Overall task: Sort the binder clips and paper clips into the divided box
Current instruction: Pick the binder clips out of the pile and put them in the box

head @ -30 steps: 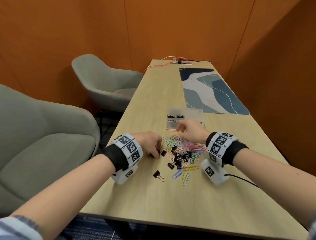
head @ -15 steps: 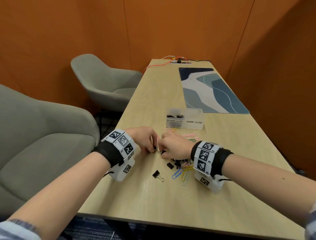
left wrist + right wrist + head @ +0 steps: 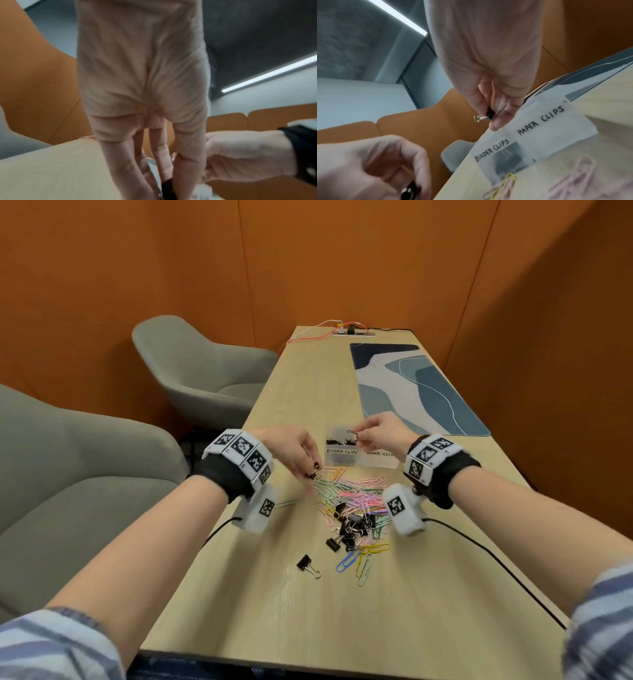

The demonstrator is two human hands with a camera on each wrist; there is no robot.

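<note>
My right hand (image 3: 358, 436) pinches a small black binder clip (image 3: 352, 434) by its body, just above the left compartment of the clear divided box (image 3: 342, 463). The right wrist view shows that clip (image 3: 489, 113) between thumb and fingers, over the labels BINDER CLIPS and PAPER CLIPS on the box (image 3: 547, 129). Several black clips lie in the left compartment. My left hand (image 3: 312, 473) hovers low at the far left edge of the mixed pile (image 3: 356, 505) and pinches another binder clip (image 3: 167, 188). The pile holds coloured paper clips and black binder clips.
One binder clip (image 3: 307, 565) lies alone near the front, beside a few loose paper clips (image 3: 363, 559). A blue patterned mat (image 3: 411, 392) covers the far right of the table. Two grey chairs (image 3: 191, 371) stand at the left. Wrist cables trail across the table.
Both hands were together at the pile. My right hand has since lifted forward to the box with a binder clip. The left hand has shifted slightly forward with its clip.
</note>
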